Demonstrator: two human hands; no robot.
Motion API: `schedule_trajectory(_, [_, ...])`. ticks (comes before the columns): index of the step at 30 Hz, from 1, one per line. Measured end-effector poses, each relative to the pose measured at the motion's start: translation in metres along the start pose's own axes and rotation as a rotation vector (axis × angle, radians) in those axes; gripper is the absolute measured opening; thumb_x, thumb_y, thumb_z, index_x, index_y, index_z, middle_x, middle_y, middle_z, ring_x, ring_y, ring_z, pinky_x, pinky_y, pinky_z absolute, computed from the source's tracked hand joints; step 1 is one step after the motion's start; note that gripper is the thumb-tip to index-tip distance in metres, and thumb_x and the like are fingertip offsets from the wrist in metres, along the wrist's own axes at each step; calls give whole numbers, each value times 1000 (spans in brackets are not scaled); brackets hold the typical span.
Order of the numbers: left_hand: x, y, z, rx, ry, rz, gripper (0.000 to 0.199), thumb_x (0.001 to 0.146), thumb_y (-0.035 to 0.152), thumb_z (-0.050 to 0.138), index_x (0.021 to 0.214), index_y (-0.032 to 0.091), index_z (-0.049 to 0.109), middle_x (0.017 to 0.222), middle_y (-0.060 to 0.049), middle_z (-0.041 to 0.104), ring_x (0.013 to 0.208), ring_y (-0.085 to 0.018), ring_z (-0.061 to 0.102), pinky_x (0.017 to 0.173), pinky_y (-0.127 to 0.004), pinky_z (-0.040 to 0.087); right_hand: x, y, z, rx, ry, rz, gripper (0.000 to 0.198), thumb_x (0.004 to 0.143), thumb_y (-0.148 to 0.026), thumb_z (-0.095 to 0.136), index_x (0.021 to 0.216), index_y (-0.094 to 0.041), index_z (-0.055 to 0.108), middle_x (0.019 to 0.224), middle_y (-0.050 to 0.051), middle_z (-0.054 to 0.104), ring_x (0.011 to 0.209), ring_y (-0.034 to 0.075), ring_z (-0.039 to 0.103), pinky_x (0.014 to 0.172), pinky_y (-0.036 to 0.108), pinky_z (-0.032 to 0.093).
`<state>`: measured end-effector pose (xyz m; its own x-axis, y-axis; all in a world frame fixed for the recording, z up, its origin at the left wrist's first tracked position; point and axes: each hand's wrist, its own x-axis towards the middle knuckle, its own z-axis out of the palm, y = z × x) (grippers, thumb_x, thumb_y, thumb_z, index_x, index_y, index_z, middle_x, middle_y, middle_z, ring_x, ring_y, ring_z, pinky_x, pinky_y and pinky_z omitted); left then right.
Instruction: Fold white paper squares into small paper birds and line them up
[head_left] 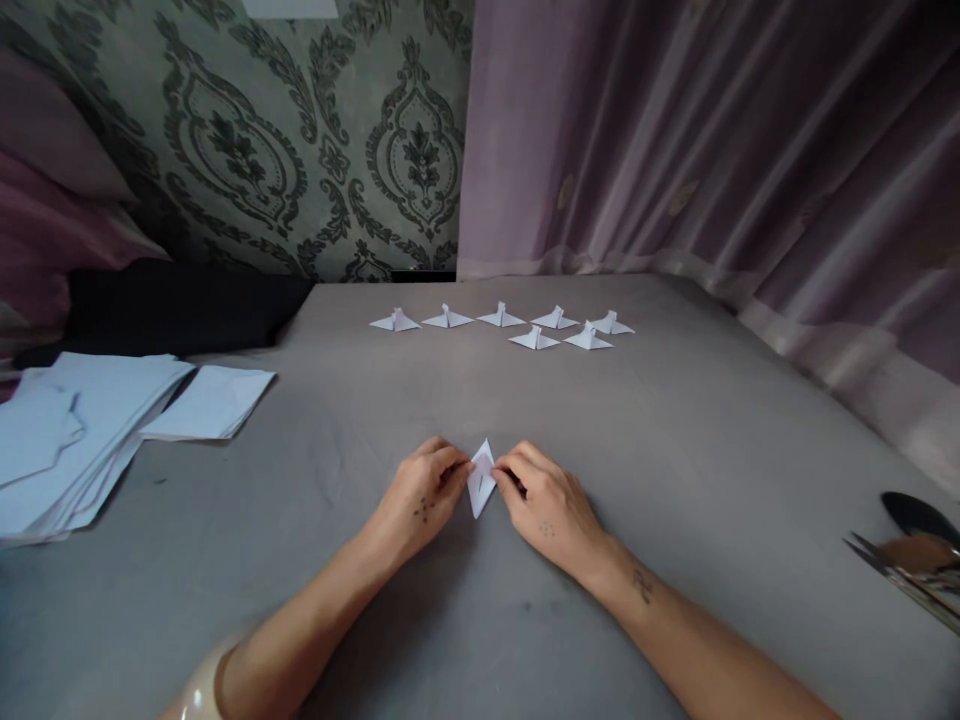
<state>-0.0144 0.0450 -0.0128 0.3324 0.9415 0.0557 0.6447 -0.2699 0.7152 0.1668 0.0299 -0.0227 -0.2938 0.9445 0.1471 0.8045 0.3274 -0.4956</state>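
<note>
You have one folded paper diamond (481,482) between your two hands, one tip pointing away from you and one toward you. Your left grip (426,490) is closed, thumb and fingertips pinching its left edge; your right grip (551,510) is closed likewise on its right edge. Beyond it on the grey surface (420,390) stand seven folded paper figures (501,317), well apart from your hands: five in the far row, two just nearer. To your left lie two paper stacks (214,402), one large, one small; I can't count their sheets.
</note>
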Motion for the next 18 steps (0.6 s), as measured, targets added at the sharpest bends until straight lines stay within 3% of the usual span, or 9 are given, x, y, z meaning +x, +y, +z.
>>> schedule_trajectory(7, [4,1,5,31,34,-72,20,86,24,50,74,16,63,76,-4,59,64,-13,55,61,-23,42,4,-2,3,-10,38,59,16,91,-26,50,79,-20,60,85,2,63,64,12,57,61,25,41])
schedule_trajectory(18, [3,-11,16,135,44,-42,18,89,28,48,81,16,58,79,-2,55,65,-13,54,61,-25,43,7,-2,2,24,-15,128,14,89,-28,54,80,-19,60,84,1,62,68,13,57,64,26,41])
